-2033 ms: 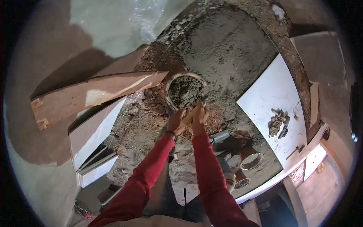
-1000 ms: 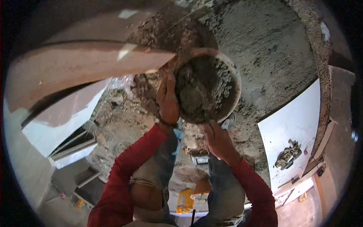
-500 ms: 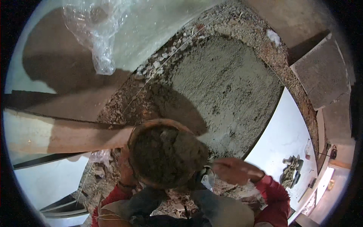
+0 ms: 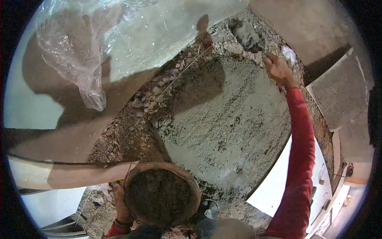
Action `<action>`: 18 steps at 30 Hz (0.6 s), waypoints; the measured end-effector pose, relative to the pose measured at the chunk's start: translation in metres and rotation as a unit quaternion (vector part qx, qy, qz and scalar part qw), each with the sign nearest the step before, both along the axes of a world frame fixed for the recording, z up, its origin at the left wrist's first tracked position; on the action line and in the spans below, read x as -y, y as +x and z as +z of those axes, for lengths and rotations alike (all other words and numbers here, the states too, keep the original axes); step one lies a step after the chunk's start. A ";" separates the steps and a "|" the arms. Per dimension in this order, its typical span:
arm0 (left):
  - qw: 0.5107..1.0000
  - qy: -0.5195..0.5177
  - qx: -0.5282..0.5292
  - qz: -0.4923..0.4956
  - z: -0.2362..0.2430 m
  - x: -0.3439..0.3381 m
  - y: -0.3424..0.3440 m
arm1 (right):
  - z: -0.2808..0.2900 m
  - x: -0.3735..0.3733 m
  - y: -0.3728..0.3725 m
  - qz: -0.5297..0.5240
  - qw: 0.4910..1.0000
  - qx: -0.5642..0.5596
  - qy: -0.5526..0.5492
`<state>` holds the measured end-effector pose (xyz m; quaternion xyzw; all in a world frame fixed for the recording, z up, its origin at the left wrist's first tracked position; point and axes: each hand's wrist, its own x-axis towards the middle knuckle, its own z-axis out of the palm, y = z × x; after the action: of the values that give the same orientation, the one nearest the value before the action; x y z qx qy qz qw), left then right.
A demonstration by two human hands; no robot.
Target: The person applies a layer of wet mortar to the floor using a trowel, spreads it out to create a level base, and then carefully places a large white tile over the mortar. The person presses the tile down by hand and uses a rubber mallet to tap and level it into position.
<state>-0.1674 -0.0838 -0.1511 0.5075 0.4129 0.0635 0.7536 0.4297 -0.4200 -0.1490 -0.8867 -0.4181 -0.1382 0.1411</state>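
My left hand (image 4: pixel 121 204) grips the side of a round pan (image 4: pixel 191 189) filled with dark wet mortar (image 4: pixel 158 194), low in the head view. My right arm reaches far forward, its hand (image 4: pixel 278 69) closed on what looks like a trowel (image 4: pixel 247 35) loaded with grey mortar; the handle is mostly hidden by my fingers. The trowel is over the gravelly border beyond the upper edge of a rough grey mortar bed (image 4: pixel 227 131). A taut string (image 4: pixel 171 85) crosses the rubble along the bed's left side.
Crumpled clear plastic (image 4: pixel 87 79) lies on the pale floor at upper left. A long board (image 4: pixel 47 175) reaches toward the pan from the left. A white panel (image 4: pixel 270 179) lies under my right arm; a rough grey slab (image 4: pixel 338 95) sits at the right.
My right hand has left the pan and stretched forward and up with the mortar-loaded tool. My left hand still holds the pan, which now appears lower in the picture.
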 end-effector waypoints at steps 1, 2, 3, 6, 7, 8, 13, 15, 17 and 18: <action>0.993 -0.098 0.024 0.066 -0.005 -0.003 -0.006 | -0.017 -0.003 0.017 -0.091 0.994 -0.066 -0.003; 0.992 -0.097 0.025 0.071 -0.010 -0.007 -0.010 | -0.040 -0.011 0.027 -0.086 0.994 -0.065 -0.002; 0.999 -0.023 -0.047 -0.001 -0.013 -0.010 -0.015 | -0.063 -0.018 0.028 -0.128 0.982 -0.021 -0.139; 0.984 0.108 -0.118 -0.082 -0.020 -0.009 -0.018 | -0.090 -0.020 0.017 -0.198 0.937 -0.032 -0.288; 0.976 0.164 -0.115 -0.086 -0.020 -0.006 -0.016 | -0.089 -0.017 0.003 -0.194 0.952 -0.011 -0.236; 0.965 0.216 -0.114 -0.091 -0.018 -0.001 -0.014 | -0.083 -0.012 -0.017 -0.211 0.958 0.011 -0.196; 0.994 0.038 -0.040 0.091 -0.001 0.019 0.009 | 0.004 0.012 -0.183 -0.066 0.997 -0.049 -0.006; 0.985 0.133 -0.106 -0.028 0.009 0.024 0.011 | 0.043 0.012 -0.259 -0.025 0.953 -0.301 0.020; 0.964 0.235 -0.106 -0.070 0.013 0.032 0.016 | 0.073 0.004 -0.323 0.030 0.917 -0.384 -0.104; 0.965 0.247 -0.077 -0.028 0.012 0.036 0.018 | 0.076 -0.005 -0.349 0.111 0.932 -0.315 -0.143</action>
<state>-0.1491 -0.1201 -0.1387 0.6926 0.4272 0.1032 0.5720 0.0804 -0.4146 -0.0732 -0.8434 -0.4634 0.2255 0.1519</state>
